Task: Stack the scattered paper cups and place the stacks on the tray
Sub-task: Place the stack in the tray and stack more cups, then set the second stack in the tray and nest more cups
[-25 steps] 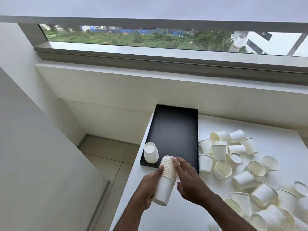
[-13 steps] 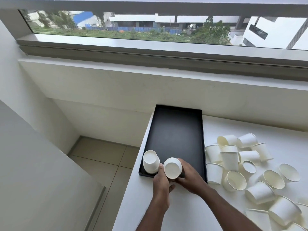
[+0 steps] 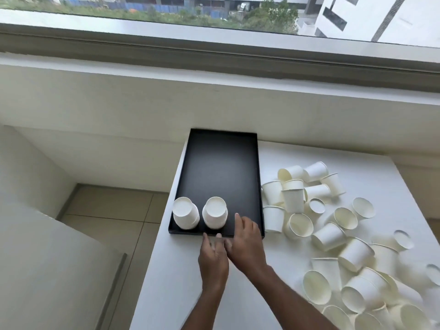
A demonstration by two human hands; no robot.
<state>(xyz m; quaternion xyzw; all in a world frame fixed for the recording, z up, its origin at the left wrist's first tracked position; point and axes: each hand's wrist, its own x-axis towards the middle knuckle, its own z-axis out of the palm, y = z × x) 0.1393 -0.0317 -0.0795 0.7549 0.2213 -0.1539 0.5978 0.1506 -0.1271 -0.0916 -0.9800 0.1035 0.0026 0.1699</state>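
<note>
A black tray (image 3: 221, 167) lies at the left end of the white table (image 3: 281, 160). Two upside-down stacks of white paper cups stand side by side at its near edge: one stack (image 3: 185, 212) in the near left corner, the other stack (image 3: 214, 212) just to its right. My left hand (image 3: 213, 258) hovers just in front of the tray's near rim, fingers apart and holding nothing. My right hand (image 3: 245, 241) is beside it over the tray's near right part, also empty. Several loose paper cups (image 3: 328, 234) lie scattered to the right of the tray.
The table's left edge drops to a tiled floor (image 3: 107, 210). A white ledge (image 3: 214, 103) and a window (image 3: 214, 10) rise behind the table. A pale grey surface (image 3: 47, 270) fills the lower left.
Both hands set the cup stack upside down on the tray next to the first stack, let go of it and drew back toward the near rim. The view tilted down.
</note>
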